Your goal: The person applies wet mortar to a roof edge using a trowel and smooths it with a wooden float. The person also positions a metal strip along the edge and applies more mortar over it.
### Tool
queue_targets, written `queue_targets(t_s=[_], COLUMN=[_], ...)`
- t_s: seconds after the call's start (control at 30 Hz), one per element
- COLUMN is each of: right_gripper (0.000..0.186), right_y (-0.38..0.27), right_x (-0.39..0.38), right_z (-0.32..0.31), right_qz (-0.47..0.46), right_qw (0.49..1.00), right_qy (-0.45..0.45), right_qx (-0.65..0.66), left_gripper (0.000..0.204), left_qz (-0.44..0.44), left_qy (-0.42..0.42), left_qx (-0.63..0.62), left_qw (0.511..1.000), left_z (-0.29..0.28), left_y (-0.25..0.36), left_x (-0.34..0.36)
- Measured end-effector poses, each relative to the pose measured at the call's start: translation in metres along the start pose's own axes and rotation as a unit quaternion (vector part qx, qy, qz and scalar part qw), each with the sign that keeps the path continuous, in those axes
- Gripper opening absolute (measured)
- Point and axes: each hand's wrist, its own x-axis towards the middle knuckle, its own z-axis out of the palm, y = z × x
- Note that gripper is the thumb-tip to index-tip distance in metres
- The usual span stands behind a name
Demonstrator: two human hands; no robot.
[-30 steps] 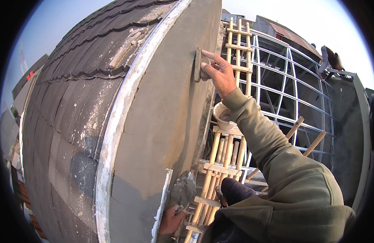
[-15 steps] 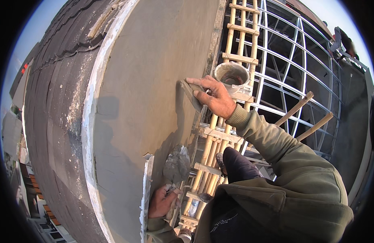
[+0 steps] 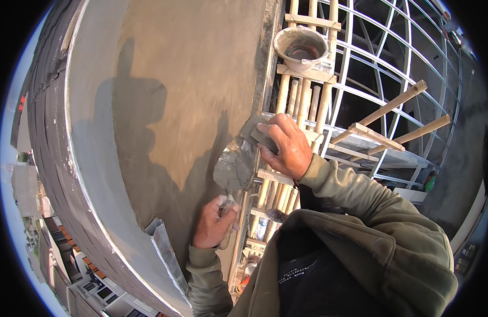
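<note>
The left hand [image 3: 215, 222] is closed around the handle of a grey metal trowel loaded with wet cement [image 3: 233, 166], held beside the grey plastered wall [image 3: 191, 79]. The right hand [image 3: 286, 145], which one second ago pressed high on the wall, has come down; its fingers now clamp a small flat grey float [image 3: 257, 134] against the cement load. Further off, a cement-stained round bucket [image 3: 302, 47] stands on the pale bamboo scaffold [image 3: 286, 100].

Beside me a grey plastered wall [image 3: 191, 68] curves in warm sunlight, carrying my shadow. A bamboo scaffold [image 3: 302, 100] and white metal grille [image 3: 381, 68] stand right; rooftops [image 3: 59, 253] lie below.
</note>
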Motion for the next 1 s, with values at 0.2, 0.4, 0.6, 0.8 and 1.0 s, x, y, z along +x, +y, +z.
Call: queue_targets(t_s=[0.2,0.4,0.6,0.8,1.0], right_gripper=[0.044,0.039,0.051,0.041,0.039], right_y=[0.032,0.065,-0.02,-0.078,-0.087], right_x=[-0.003,0.025,0.145,0.239,0.296], right_z=[0.013,-0.038,-0.106,-0.165,-0.195], right_qz=[0.147,0.398,0.204,-0.021,-0.234], right_qw=[0.989,0.637,0.726,0.987,0.951], right_qy=[0.0,-0.015,-0.022,0.028,0.057], right_qx=[-0.026,0.659,0.657,0.154,-0.195], left_gripper=[0.019,0.021,0.023,0.021,0.024], left_qz=[0.008,0.003,0.026,0.047,0.091], left_qy=[0.003,-0.012,0.001,-0.011,-0.01], left_qx=[0.017,0.025,0.002,-0.019,-0.005], left_qw=[1.0,1.0,1.0,0.999,0.996], left_z=[-0.008,-0.009,-0.014,-0.016,-0.013], left_y=[-0.004,-0.005,-0.014,-0.024,-0.031], left_x=[0.008,0.012,0.012,0.014,0.017])
